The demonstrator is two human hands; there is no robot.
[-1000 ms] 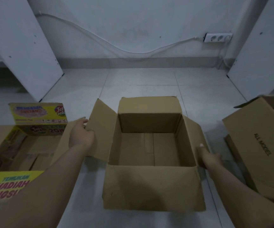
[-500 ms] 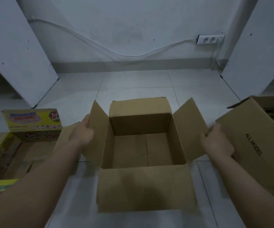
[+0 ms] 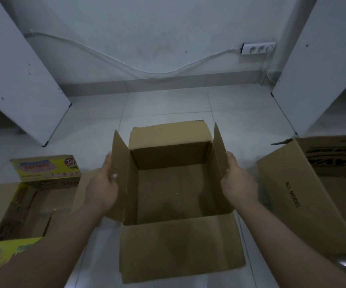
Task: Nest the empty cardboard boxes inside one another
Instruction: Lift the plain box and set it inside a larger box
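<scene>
An empty plain cardboard box [image 3: 180, 246] stands open on the white tiled floor in front of me. My left hand [image 3: 102, 187] grips its left side flap, thumb over the edge, and holds it upright. My right hand [image 3: 237, 183] presses the outside of the right flap, which also stands upright. The near and far flaps hang outward. To the left lies an open box with yellow printed flaps [image 3: 24, 206]. At the right sits a larger brown box [image 3: 305, 204] printed "ALL MODEL".
Two white boards [image 3: 20, 80] [image 3: 317, 65] lean against the wall at left and right. A white cable [image 3: 114, 59] runs along the wall to a socket strip [image 3: 258, 48]. Bare floor tiles [image 3: 168, 109] lie beyond the box.
Both side flaps, splayed outward a second ago, have been raised upright. My right hand moved from low on the right flap to its outer face. The view shifted slightly.
</scene>
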